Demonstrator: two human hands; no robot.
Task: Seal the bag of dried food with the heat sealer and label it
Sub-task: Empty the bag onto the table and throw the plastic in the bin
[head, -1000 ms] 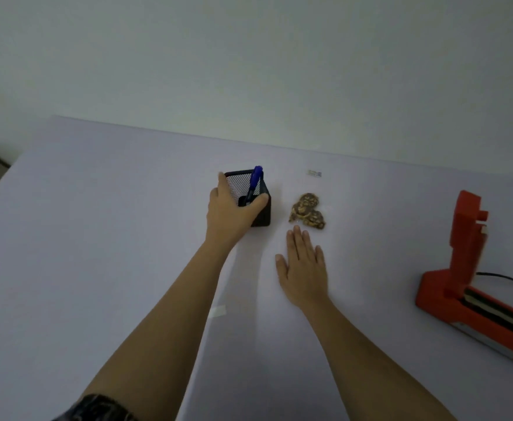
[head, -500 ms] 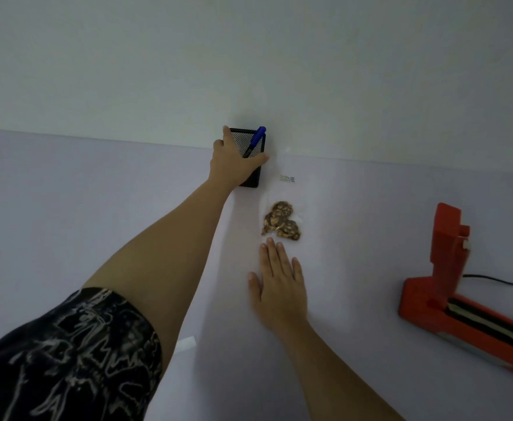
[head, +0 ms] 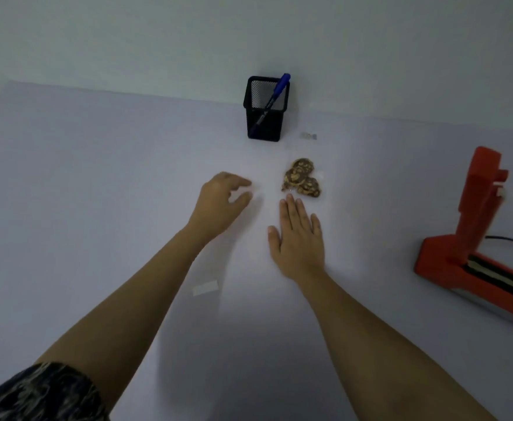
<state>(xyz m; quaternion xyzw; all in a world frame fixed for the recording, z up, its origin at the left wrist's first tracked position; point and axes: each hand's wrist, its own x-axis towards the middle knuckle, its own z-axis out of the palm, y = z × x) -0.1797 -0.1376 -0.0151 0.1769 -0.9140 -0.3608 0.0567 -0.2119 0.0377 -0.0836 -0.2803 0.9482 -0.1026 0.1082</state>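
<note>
A clear bag of brown dried food (head: pixel 301 178) lies flat on the pale table, its plastic barely visible. My right hand (head: pixel 299 237) rests flat on the table just in front of it, fingertips close to the food. My left hand (head: pixel 222 203) hovers to the left of the bag, fingers loosely curled and holding nothing. A red heat sealer (head: pixel 480 235) stands at the right with its arm raised. A small white label (head: pixel 205 288) lies on the table by my left forearm.
A black mesh pen holder (head: pixel 265 117) with a blue marker (head: pixel 272 97) stands at the far table edge against the wall. A tiny printed tag (head: pixel 309 136) lies to its right. A black cord (head: pixel 510 240) runs off behind the sealer.
My left hand has let go of the pen holder, left it at the far edge, and drawn back toward the bag. My right hand has stayed flat.
</note>
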